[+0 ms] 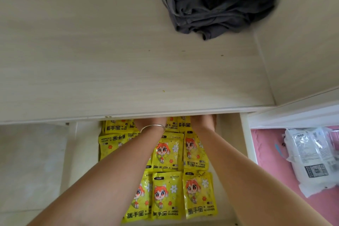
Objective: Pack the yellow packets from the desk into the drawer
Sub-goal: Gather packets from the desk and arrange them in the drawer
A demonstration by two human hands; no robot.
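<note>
Several yellow hand-warmer packets [167,195] with a cartoon figure lie in rows inside the open drawer [86,152] below the desk edge. Both my arms reach into the back of the drawer. My left hand [150,122], with a silver bangle at the wrist, and my right hand [202,121] rest on the rear packets. Their fingers are hidden under the desk top [128,60], so what they hold does not show. No yellow packets lie on the visible desk surface.
A heap of dark grey cloth [211,9] sits on the desk at the back right. To the right of the drawer, white plastic-wrapped packs [311,161] lie on a pink surface [266,145]. A white side panel [246,137] bounds the drawer on the right.
</note>
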